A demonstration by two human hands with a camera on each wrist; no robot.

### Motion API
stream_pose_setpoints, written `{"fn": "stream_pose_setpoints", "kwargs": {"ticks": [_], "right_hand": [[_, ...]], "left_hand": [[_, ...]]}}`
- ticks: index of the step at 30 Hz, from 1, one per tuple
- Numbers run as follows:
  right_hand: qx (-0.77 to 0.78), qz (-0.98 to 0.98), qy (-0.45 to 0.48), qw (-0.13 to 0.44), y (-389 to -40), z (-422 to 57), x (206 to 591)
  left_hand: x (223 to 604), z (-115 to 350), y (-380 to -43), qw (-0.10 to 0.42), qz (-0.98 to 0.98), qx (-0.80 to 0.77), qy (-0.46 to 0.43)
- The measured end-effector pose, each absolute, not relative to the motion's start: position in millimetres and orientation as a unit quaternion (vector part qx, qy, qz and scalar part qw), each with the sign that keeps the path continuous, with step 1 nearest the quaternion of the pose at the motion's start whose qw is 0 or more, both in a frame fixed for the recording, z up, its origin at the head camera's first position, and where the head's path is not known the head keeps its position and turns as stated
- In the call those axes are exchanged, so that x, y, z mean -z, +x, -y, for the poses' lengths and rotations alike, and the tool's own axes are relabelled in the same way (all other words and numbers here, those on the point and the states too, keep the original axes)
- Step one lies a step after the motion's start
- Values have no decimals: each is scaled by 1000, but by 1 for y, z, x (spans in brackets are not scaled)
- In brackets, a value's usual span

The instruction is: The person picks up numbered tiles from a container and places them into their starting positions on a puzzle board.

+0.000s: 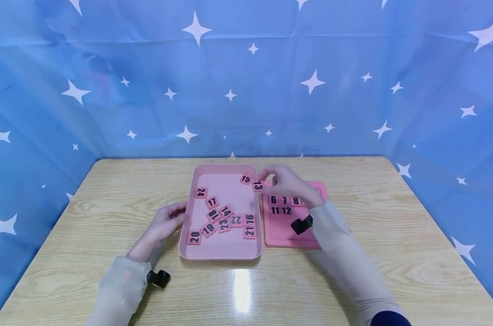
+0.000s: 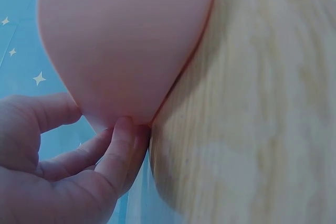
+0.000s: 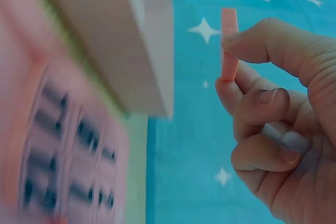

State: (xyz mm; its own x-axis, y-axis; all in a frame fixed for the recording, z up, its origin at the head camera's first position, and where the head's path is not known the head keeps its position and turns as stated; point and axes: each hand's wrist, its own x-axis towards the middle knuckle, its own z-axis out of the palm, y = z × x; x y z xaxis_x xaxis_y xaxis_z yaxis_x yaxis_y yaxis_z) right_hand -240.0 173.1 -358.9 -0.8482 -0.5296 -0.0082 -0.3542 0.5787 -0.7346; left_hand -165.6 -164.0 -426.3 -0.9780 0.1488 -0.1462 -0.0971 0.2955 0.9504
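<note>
In the head view, your right hand (image 1: pixel 289 182) pinches the 13 tile (image 1: pixel 257 186) at the tray's (image 1: pixel 230 250) right rim, near the board (image 1: pixel 283 232); your left hand (image 1: pixel 165 222) holds the tray's left side. In the left wrist view, your bent fingers (image 2: pixel 119 148) touch its wall — likely light, so steady it gently. In the right wrist view, the tile looks stiff, light, perhaps slippery — pinch it by its edges
</note>
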Motion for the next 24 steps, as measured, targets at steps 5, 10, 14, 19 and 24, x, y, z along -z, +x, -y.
{"fn": "stream_pose_setpoints", "kwargs": {"ticks": [5, 10, 14, 19, 24], "right_hand": [[369, -888, -248, 115, -226, -206, 367], [353, -892, -260, 106, -211, -236, 382], [343, -894, -274, 92, -201, -252, 391], [323, -899, -282, 87, -193, -265, 399], [313, -900, -287, 101, -189, -270, 404]], "left_hand": [[424, 163, -165, 111, -797, -594, 11], [425, 163, -165, 110, -797, -594, 10], [426, 163, -165, 111, -796, -595, 10], [425, 162, -165, 109, -796, -596, 9], [425, 161, -164, 110, -796, -595, 9]]}}
